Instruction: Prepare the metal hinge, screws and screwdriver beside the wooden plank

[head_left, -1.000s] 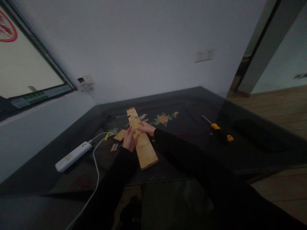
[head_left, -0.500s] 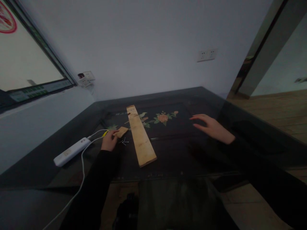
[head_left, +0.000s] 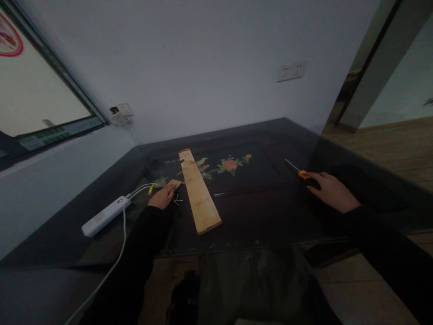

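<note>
While right hand (head_left: 332,191) curls round yellow-black screwdriver (head_left: 302,174), left hand (head_left: 162,197) covers flat wooden piece (head_left: 177,183), its grip unclear

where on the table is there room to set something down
The near tabletop between the long board and the right hand looks bare. Left of the board is crowded: left hand, wood piece, metal pieces, power strip.

Room opens between plank (head_left: 199,194) (lying flat) and screwdriver (head_left: 302,174).

The left hand (head_left: 163,197) has left the long, flat, pale wooden board (head_left: 200,194) for the small, flat, tan wooden piece (head_left: 177,183) under its fingers; the right hand (head_left: 333,192) has swung from that board to the yellow-and-black-handled metal screwdriver (head_left: 301,173) at its fingertips.
</note>
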`<state>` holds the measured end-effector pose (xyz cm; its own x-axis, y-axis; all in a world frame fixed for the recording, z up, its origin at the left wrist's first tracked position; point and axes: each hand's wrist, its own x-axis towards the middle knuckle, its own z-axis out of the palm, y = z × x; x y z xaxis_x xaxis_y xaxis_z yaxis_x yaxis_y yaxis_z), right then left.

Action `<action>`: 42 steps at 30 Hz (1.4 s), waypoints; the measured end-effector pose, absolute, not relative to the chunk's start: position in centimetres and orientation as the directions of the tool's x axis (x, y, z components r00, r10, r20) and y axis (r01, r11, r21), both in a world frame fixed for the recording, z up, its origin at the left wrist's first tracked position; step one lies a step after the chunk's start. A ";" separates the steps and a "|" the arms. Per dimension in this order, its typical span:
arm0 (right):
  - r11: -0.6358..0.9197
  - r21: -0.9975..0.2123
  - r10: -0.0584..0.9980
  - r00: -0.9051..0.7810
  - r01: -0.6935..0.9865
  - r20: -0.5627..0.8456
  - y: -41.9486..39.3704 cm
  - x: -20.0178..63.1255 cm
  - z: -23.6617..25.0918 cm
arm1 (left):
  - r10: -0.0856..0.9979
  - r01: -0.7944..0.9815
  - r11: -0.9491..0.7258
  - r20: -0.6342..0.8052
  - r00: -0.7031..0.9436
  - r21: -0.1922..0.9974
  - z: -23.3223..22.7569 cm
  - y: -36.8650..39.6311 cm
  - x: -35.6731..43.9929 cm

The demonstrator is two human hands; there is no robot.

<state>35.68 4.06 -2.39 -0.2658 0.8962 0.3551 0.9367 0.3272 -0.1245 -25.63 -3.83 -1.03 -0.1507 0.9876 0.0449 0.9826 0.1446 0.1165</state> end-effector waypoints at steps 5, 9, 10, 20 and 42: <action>0.307 -0.108 0.906 -0.256 0.946 0.337 4.4 35.5 -2.5 | 0.988 0.981 0.128 0.065 -0.139 0.149 -1.2 -2.4 -27.0; 0.345 -0.143 0.898 -0.282 0.928 0.338 4.8 35.8 -2.8 | 0.979 0.974 0.099 0.152 -0.132 0.206 -1.7 -1.4 -27.9; 0.352 -0.155 0.897 -0.286 0.923 0.336 4.9 35.9 -2.8 | 0.976 0.971 0.096 0.171 -0.135 0.218 -1.8 -1.2 -28.0; 0.307 -0.255 0.938 -0.246 0.917 0.244 4.9 34.6 -1.4 | 0.948 0.956 0.063 0.283 -0.148 0.288 -2.4 -2.1 -29.1; 0.205 -0.978 0.784 -0.593 -0.029 0.182 -2.1 10.1 2.7 | 0.912 0.972 -0.014 0.401 -0.084 0.236 -3.8 -6.5 -26.8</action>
